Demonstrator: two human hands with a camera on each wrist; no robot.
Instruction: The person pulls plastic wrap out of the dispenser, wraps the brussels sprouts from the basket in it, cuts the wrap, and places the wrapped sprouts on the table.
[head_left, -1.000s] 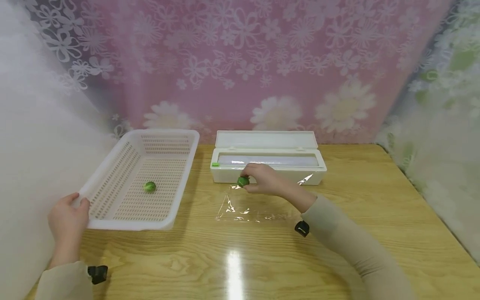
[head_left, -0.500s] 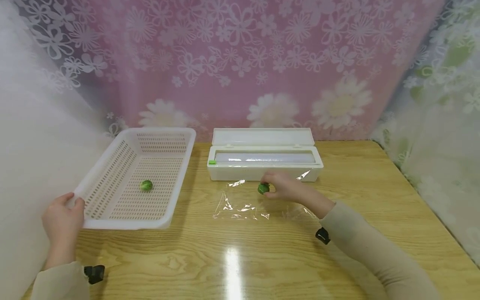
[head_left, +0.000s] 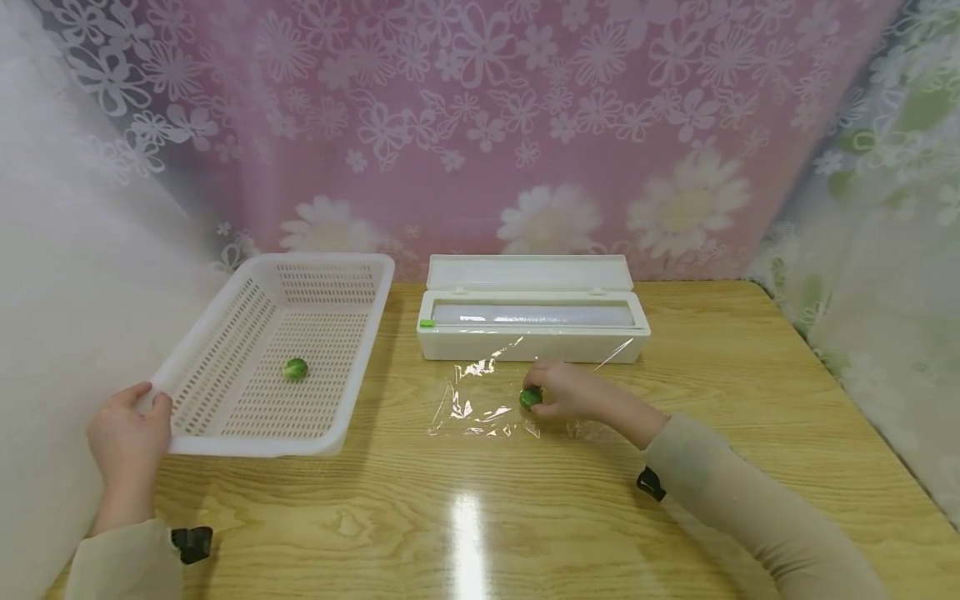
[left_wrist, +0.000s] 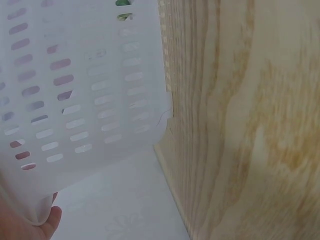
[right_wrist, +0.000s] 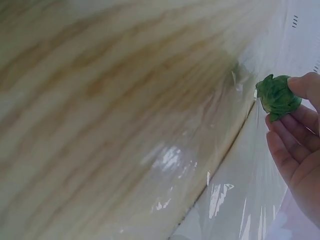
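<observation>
Right hand (head_left: 573, 393), right of centre in my head view: pinching one sprout (head_left: 530, 399) over clear film (head_left: 480, 408). Left hand (head_left: 127, 429), lower left: gripping the basket (head_left: 255, 447) rim. Second sprout (head_left: 296, 369): inside the basket, left of centre. Box (head_left: 495, 346), centre, lid (head_left: 528, 272) up: I count one roll (head_left: 532, 315).

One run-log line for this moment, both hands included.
left hand: holds basket rim | right hand: holds green sprout over clear film, contact unclear | second sprout: inside basket | film box: lid open

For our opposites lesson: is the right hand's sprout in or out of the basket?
Out: the right hand holds the sprout in front of the wrap box, apart from the basket.
</observation>
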